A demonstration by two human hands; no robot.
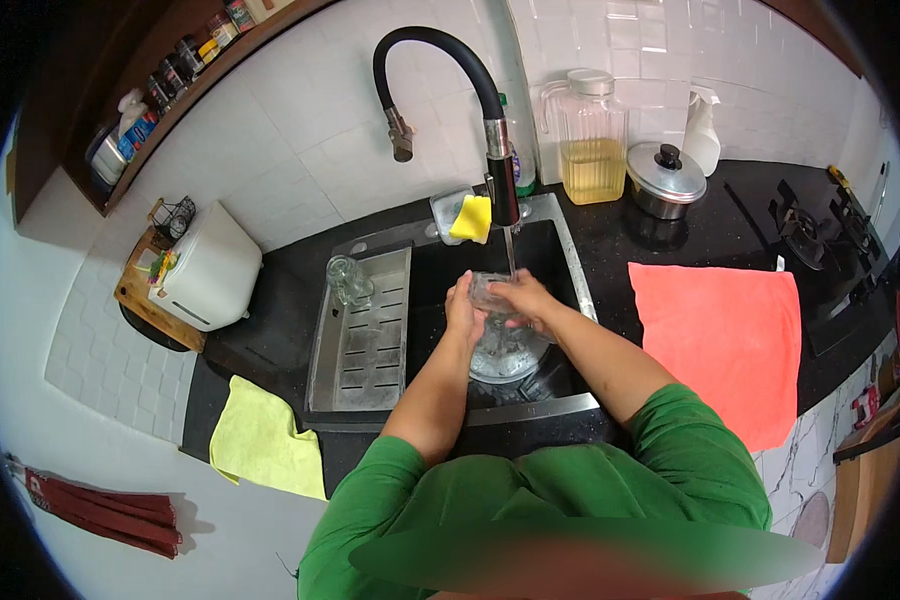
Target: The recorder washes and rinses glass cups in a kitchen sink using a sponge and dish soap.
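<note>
A clear glass (489, 291) lies between my two hands, over the black sink basin (439, 300). My left hand (464, 309) grips one end of it. On the other side my right hand (526, 300) wraps around it, fingers partly over or inside the rim; which one I cannot tell. Water (511, 251) runs from the black faucet (504, 195) down beside my right hand. Below, a round wet vessel (506, 364) with water and clear items in it stands in the basin, partly hidden by my hands.
Left of the basin, a glass jar (349, 280) lies on the slotted metal drain tray (379, 337). A yellow sponge (471, 219) rests on a holder behind. Cloths, yellow-green (266, 439) and coral (720, 345), flank the sink. A pitcher (592, 150) and a lidded pot (666, 184) stand back right.
</note>
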